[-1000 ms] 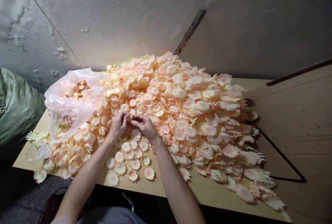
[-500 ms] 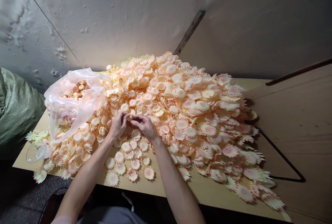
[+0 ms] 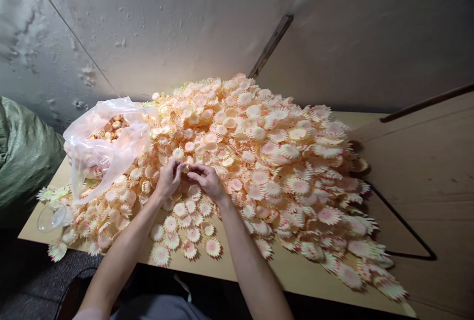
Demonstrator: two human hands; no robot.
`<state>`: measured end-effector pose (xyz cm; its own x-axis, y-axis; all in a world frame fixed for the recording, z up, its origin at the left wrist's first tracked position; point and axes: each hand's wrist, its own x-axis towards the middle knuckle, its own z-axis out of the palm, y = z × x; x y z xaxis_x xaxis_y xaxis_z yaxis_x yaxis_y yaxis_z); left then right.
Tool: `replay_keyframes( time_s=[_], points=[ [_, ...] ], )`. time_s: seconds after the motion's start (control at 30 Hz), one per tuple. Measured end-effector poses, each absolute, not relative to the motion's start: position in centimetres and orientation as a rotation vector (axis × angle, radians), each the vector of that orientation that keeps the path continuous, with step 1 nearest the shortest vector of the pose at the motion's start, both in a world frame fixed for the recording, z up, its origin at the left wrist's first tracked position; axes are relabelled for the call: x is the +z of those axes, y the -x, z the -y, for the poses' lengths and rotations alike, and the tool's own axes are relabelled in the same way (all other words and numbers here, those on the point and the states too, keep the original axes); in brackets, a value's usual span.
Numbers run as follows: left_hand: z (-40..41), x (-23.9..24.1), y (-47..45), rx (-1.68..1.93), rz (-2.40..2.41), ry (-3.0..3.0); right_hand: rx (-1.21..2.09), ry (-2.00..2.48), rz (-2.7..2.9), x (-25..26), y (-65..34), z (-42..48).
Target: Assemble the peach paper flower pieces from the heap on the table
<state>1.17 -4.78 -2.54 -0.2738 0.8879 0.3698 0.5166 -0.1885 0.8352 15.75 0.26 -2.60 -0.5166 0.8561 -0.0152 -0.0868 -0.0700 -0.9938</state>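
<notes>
Just above the front of a big heap of pale yellow and pink artificial flower pieces (image 3: 259, 162), my two hands meet fingertip to fingertip. My left hand (image 3: 171, 178) pinches a small yellowish flower piece (image 3: 185, 168). From the other side, the closed fingers of my right hand (image 3: 207, 180) grip the same piece. Its details are too small to make out. Below my hands, several loose flower pieces (image 3: 192, 233) lie flat on the table, between my forearms.
A clear plastic bag (image 3: 83, 167) holding small round pieces rests at the heap's left. A transparent cup (image 3: 50, 219) lies near the left corner of the wooden table (image 3: 222, 269). A green sack (image 3: 25, 162) stands at far left, cardboard (image 3: 425, 172) at right, a wall behind.
</notes>
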Motion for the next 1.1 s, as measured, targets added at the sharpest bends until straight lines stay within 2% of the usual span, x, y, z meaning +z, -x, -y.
replay_keyframes(
  time_s=[1.1],
  points=[
    [4.91,-2.1,-1.36,1.442,-1.711,-1.564,1.725,0.831,1.455,-2.35,-15.73,-0.22]
  ],
)
